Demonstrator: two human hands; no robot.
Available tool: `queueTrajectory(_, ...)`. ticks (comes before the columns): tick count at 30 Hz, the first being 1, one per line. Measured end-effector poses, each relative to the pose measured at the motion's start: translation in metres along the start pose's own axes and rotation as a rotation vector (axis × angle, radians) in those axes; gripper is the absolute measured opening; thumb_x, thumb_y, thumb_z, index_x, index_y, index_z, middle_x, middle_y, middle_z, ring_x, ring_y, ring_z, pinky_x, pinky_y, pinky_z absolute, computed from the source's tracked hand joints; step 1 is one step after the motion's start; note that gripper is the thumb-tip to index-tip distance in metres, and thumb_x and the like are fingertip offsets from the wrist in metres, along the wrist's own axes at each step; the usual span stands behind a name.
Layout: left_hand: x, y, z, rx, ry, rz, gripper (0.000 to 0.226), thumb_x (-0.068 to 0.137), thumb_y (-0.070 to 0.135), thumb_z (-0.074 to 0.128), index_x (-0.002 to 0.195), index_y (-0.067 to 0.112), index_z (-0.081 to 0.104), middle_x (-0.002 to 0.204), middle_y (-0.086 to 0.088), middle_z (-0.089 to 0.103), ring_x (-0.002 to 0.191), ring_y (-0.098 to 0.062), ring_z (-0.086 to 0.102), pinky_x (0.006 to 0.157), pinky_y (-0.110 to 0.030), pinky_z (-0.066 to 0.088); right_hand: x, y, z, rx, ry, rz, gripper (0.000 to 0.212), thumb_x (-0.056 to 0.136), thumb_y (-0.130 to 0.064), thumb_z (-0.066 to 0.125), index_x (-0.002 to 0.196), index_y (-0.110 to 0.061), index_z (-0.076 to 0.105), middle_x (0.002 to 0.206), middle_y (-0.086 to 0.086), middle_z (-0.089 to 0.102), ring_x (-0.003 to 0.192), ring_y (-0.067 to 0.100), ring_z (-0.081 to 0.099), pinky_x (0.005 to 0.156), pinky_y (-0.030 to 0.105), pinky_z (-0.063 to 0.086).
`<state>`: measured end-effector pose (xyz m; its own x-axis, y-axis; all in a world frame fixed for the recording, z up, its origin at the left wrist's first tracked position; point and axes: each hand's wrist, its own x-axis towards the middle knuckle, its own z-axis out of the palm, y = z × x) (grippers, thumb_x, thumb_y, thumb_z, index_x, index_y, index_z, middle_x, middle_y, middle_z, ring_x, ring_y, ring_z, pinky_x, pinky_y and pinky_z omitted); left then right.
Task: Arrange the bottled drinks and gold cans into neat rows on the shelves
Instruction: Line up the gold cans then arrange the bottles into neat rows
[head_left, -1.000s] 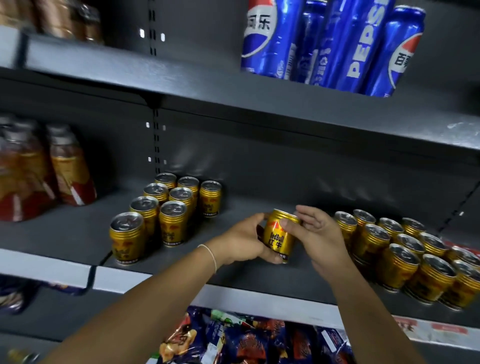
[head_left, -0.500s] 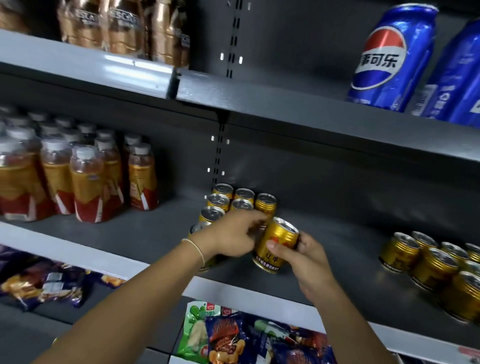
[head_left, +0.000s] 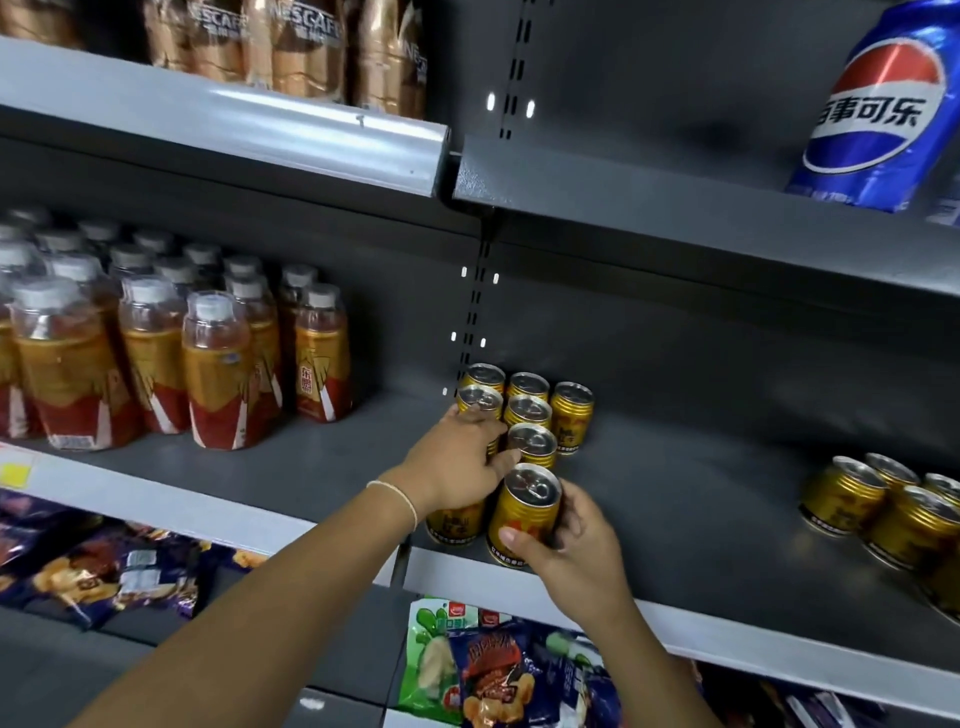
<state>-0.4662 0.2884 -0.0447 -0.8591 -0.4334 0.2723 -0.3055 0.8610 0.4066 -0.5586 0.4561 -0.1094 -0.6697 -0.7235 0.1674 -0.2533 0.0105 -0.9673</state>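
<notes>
Gold can (head_left: 527, 512): upright at the front edge of the middle shelf, near 6 o'clock in the view. Whether its base touches the shelf cannot be told.
Right hand (head_left: 576, 545): clamped on that can, with the thumb across its front and the fingers round its 3 o'clock side.
Left hand (head_left: 457, 467): at 9 o'clock of the held can, laid over the near cans of the left row. Whether it grips one or only steadies them cannot be told.
Snack packets (head_left: 493, 670): on the shelf below, at 6 o'clock of the hands.
Grouped cans (head_left: 527, 410): at 12 o'clock of the held can, upright and close together in rows running front to back. The rightmost row shows only one can, at the back.
Middle shelf (head_left: 675, 519): a bare grey stretch separates the group from the next cluster.
Loose cans (head_left: 883, 509): at 3 o'clock, well apart from the group and partly cut off by the view's edge.
Bottled drinks (head_left: 208, 364): at 9 o'clock on the neighbouring section, upright and packed several deep.
Blue cola can (head_left: 878, 104): on the top shelf at 1 o'clock.
Progress: probably about midway. The bottles look ordered and the group is forming rows. The held can seems meant for the front of the middle row, and the 3 o'clock cluster likely still needs moving over.
</notes>
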Motion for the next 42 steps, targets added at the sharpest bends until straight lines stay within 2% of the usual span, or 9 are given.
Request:
queueTrajectory(5,-0.001,-0.002,0.004,0.042,0.013,0.047,0.053,0.099,0.048,0.039,0.143,0.019,0.044,0.152,-0.006,0.039,0.141,-0.023,0.03,0.119,-0.033,0.006,-0.005,0.001,-0.001,-0.103,-0.003,-0.04,0.075,0.069,-0.025,0.09,0.135,-0.032,0.054,0.131,-0.004,0.061,0.115,0.01,0.063,0.097,0.039,0.054)
queueTrajectory(14,0.001,-0.004,0.007,0.103,-0.005,0.057,0.056,0.099,0.05,0.034,0.145,0.017,0.04,0.153,-0.006,0.037,0.143,-0.024,0.026,0.12,-0.036,0.008,-0.004,0.005,0.001,-0.069,0.005,-0.067,0.066,0.073,-0.025,0.087,0.125,-0.045,0.054,0.123,-0.014,0.067,0.112,0.005,0.064,0.095,0.032,0.054)
queueTrajectory(17,0.0,-0.004,0.005,0.107,-0.017,0.054,0.057,0.1,0.049,0.034,0.146,0.017,0.038,0.154,-0.006,0.036,0.144,-0.023,0.024,0.12,-0.035,0.007,-0.005,0.004,-0.004,-0.028,-0.005,-0.061,0.063,0.079,-0.041,0.081,0.134,-0.035,0.052,0.126,-0.013,0.066,0.117,0.006,0.062,0.098,0.031,0.052)
queueTrajectory(20,-0.001,-0.003,0.004,0.111,-0.02,0.049,0.056,0.1,0.049,0.033,0.146,0.017,0.038,0.155,-0.006,0.034,0.145,-0.023,0.023,0.119,-0.034,0.005,-0.006,0.003,-0.014,0.036,0.061,-0.042,0.055,0.086,-0.058,0.063,0.135,-0.036,0.053,0.128,-0.016,0.064,0.121,0.003,0.058,0.099,0.029,0.051)
queueTrajectory(24,-0.001,-0.001,0.003,0.106,-0.018,0.051,0.054,0.101,0.047,0.032,0.146,0.017,0.039,0.154,-0.006,0.035,0.144,-0.022,0.023,0.119,-0.033,0.004,-0.005,0.001,-0.016,0.034,-0.066,-0.01,0.044,0.086,-0.024,0.073,0.127,-0.029,0.058,0.122,-0.014,0.069,0.115,0.003,0.063,0.09,0.02,0.053)
queueTrajectory(27,-0.002,-0.001,0.003,0.105,-0.021,0.049,0.053,0.101,0.046,0.032,0.145,0.017,0.039,0.154,-0.006,0.035,0.144,-0.022,0.024,0.119,-0.033,0.004,-0.001,0.003,-0.015,0.009,-0.09,0.023,0.053,0.08,-0.004,0.079,0.12,-0.032,0.058,0.115,-0.016,0.071,0.112,0.004,0.065,0.093,0.019,0.052)
queueTrajectory(33,-0.002,-0.001,0.004,0.109,-0.018,0.053,0.053,0.101,0.047,0.031,0.145,0.017,0.04,0.153,-0.006,0.037,0.144,-0.023,0.025,0.119,-0.033,0.005,0.0,0.005,-0.014,-0.007,-0.066,0.03,0.057,0.079,-0.002,0.079,0.123,-0.031,0.057,0.116,-0.014,0.071,0.112,0.004,0.065,0.094,0.02,0.052)
queueTrajectory(38,-0.002,-0.001,0.004,0.115,-0.018,0.053,0.053,0.101,0.047,0.031,0.144,0.017,0.041,0.153,-0.007,0.037,0.143,-0.024,0.027,0.12,-0.035,0.007,0.0,0.003,-0.011,-0.006,-0.076,0.024,0.06,0.081,-0.002,0.078,0.134,-0.016,0.055,0.122,-0.004,0.07,0.114,0.008,0.065,0.098,0.026,0.052)
queueTrajectory(42,-0.003,-0.001,0.004,0.122,-0.016,0.054,0.053,0.102,0.047,0.031,0.144,0.017,0.041,0.152,-0.007,0.038,0.142,-0.024,0.028,0.12,-0.036,0.008,-0.002,0.003,-0.009,-0.026,-0.062,0.003,0.058,0.083,0.0,0.075,0.135,-0.013,0.053,0.123,-0.004,0.069,0.113,0.007,0.065,0.094,0.02,0.052)
